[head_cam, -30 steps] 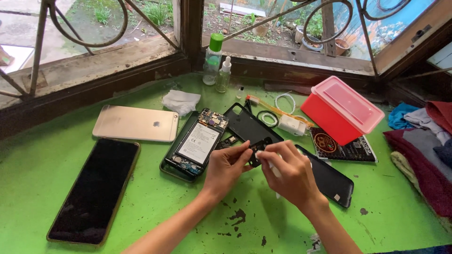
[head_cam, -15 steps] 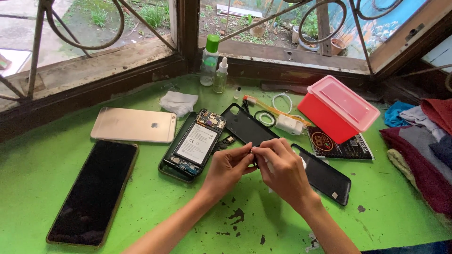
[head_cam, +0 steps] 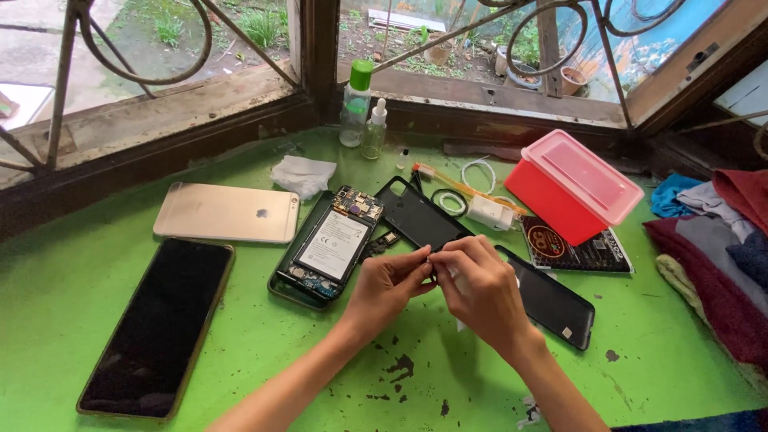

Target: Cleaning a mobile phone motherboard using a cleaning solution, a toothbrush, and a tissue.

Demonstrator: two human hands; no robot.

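Pinching fingertips meet: left hand (head_cam: 384,290), right hand (head_cam: 480,292).

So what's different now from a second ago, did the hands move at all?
Barely. The left hand and right hand have closed together, fingertips now meeting over a tiny part too small to identify; earlier they sat slightly apart. The opened phone, gold phone, black phone and red box stayed put.

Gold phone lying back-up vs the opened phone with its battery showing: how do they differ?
The gold phone lying back-up is closed, its smooth metal back intact; the opened phone with exposed battery has no back cover, so the white-labelled battery and circuit board show. The gold one lies roughly crosswise on the green table; the opened one lies nearly lengthwise, closer to the left hand. Both lie flat, screen down.
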